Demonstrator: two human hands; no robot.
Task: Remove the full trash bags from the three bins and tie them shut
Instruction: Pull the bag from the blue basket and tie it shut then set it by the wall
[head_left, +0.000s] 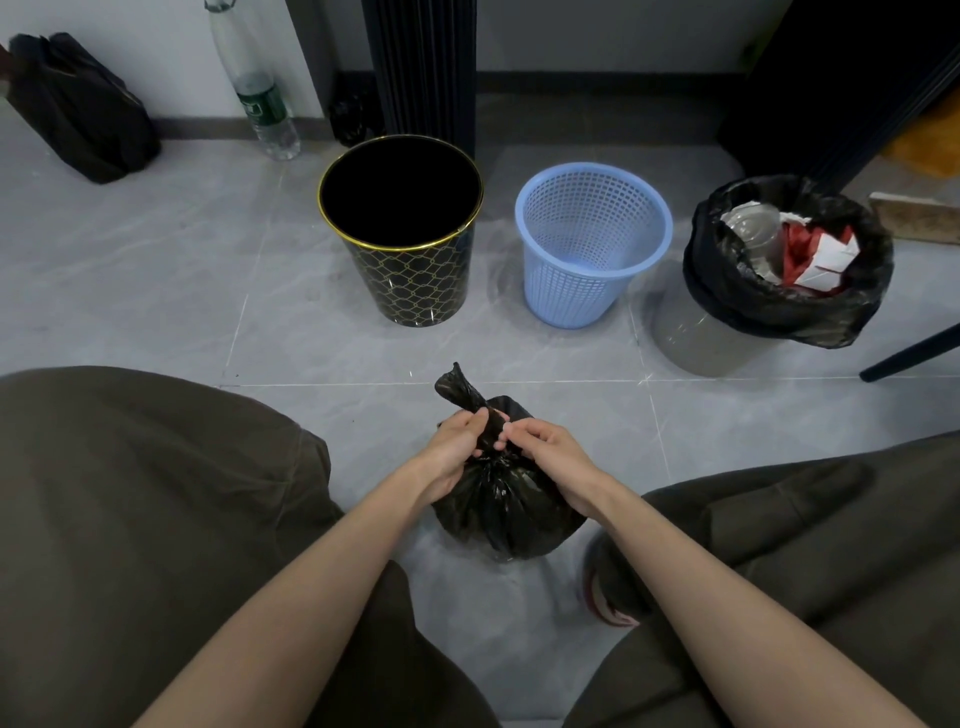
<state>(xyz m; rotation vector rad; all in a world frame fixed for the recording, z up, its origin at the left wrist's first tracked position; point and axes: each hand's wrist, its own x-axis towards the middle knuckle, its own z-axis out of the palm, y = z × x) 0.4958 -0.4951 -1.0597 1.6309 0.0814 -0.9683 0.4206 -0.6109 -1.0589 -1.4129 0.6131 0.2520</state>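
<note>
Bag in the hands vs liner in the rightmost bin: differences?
The held bag sits on the floor; the liner lines the rightmost bin. The held bag's neck is gathered, gripped by the left hand and right hand; the liner gapes open, trash showing. Both are black plastic.

The neck of the black trash bag (506, 499) is covered by the gripping fingers of the left hand (457, 441) and right hand (545, 457), so any knot there cannot be made out. The black bin (410, 280) is uniformly dark inside, its floor unseen. The plastic bottle (260, 98) is cropped by the top edge, the dark bag (78, 109) by the left edge, and a shoe (602, 592) lies half behind the right forearm.
</note>
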